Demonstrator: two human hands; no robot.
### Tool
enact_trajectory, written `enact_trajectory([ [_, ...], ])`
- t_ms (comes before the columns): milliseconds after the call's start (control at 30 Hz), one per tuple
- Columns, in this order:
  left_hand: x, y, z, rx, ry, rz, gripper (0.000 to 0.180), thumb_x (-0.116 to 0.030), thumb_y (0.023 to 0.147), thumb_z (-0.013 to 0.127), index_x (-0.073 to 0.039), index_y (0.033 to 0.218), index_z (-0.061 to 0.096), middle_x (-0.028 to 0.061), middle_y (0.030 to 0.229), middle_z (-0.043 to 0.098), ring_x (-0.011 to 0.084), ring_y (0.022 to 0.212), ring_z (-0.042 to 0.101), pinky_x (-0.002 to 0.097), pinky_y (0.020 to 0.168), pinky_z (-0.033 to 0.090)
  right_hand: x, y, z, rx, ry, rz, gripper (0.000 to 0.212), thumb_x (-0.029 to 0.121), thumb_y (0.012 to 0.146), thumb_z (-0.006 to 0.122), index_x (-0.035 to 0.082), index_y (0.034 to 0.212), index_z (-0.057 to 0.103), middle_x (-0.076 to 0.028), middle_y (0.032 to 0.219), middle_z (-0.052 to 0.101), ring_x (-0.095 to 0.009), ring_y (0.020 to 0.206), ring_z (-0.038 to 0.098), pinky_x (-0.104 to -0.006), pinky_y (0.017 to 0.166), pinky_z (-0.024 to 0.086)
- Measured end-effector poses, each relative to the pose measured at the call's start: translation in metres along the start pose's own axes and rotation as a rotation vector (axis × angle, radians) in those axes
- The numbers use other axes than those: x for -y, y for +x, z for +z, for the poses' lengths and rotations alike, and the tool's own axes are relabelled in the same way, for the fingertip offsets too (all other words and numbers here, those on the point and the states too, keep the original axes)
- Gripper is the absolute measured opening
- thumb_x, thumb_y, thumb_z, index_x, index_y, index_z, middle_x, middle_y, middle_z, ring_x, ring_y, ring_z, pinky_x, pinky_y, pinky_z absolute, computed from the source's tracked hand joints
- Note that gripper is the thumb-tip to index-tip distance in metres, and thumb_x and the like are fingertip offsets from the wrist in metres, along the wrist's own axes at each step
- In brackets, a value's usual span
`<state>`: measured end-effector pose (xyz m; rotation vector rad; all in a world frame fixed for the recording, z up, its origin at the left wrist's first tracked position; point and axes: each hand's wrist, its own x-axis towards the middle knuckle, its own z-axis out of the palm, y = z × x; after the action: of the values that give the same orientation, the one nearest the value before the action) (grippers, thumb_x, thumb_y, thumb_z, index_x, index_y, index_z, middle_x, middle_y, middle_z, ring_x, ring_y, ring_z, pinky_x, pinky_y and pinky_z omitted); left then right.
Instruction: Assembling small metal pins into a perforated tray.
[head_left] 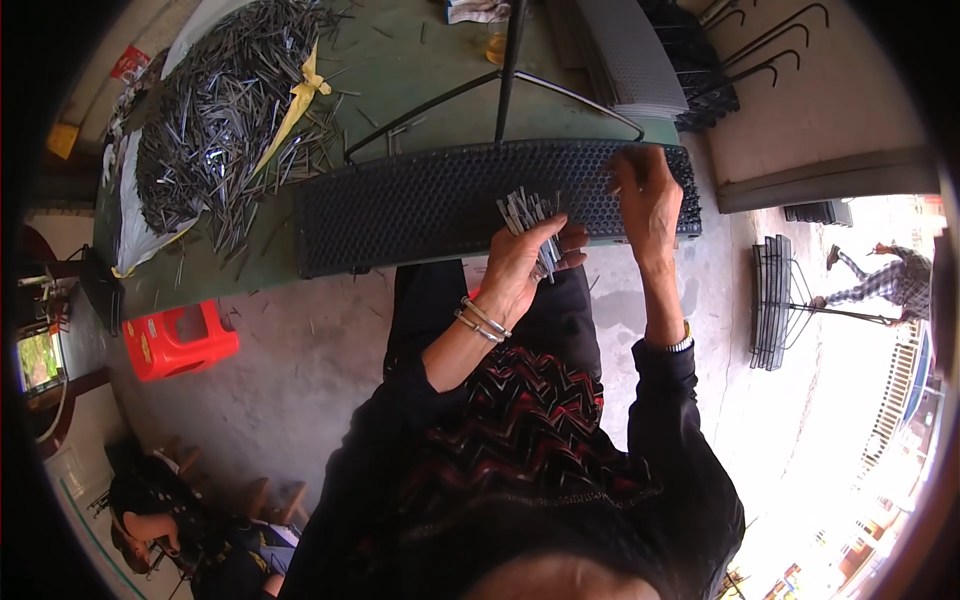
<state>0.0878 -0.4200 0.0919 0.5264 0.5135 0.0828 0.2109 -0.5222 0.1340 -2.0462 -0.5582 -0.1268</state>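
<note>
A bundle of thin grey metal strips [526,208] lies in my left hand [515,268], thumb across it and fingers closed around it. That hand is at the near edge of a long black panel [410,205] full of small holes, which lies along the table's front edge. Over the panel's right end, my right hand [650,205] is bent down with its fingers curled together. Whatever those fingertips hold, if anything, is too small and blurred to make out. A black metal frame with a rod [505,90] rises behind the panel.
A large heap of dark metal strips [215,120] covers the left of the green table [410,60]. Grey perforated sheets [620,60] are stacked at the back right. A red plastic stool [180,340] is below left. Other people are at lower left and far right.
</note>
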Motion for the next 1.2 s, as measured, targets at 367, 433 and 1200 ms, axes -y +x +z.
enact_trajectory([
  [367, 0.003, 0.004, -0.006, -0.046, 0.079, -0.112, 0.012, -0.015, 0.087, 0.066, -0.006, 0.092, 0.060, 0.0100, 0.080, 0.066, 0.0123, 0.064, 0.059, 0.0250, 0.050, 0.045, -0.052, 0.024, 0.034, -0.068, -0.334, -0.327, 0.007, 0.010, 0.088, 0.060, 0.006, 0.093, 0.057, -0.014, 0.078, 0.063, -0.030, 0.070, 0.065, -0.0361, 0.059, 0.049],
  [433, 0.004, 0.007, -0.006, -0.002, 0.068, -0.102, 0.012, -0.015, 0.087, 0.067, -0.007, 0.091, 0.060, 0.0076, 0.076, 0.064, 0.0100, 0.060, 0.055, 0.0228, 0.047, 0.039, -0.050, 0.023, 0.036, -0.057, -0.366, -0.329, 0.008, 0.014, 0.088, 0.061, 0.008, 0.092, 0.059, -0.013, 0.081, 0.063, -0.034, 0.075, 0.064, -0.0386, 0.061, 0.049],
  [1200, 0.007, 0.005, 0.009, 0.033, 0.012, -0.058, 0.019, -0.015, 0.088, 0.065, -0.003, 0.103, 0.064, 0.0121, 0.090, 0.069, 0.0204, 0.084, 0.068, 0.0313, 0.062, 0.054, -0.043, 0.026, 0.009, -0.202, -0.119, -0.207, 0.009, 0.008, 0.089, 0.060, 0.002, 0.095, 0.060, -0.009, 0.074, 0.065, -0.013, 0.061, 0.062, -0.0264, 0.056, 0.048],
])
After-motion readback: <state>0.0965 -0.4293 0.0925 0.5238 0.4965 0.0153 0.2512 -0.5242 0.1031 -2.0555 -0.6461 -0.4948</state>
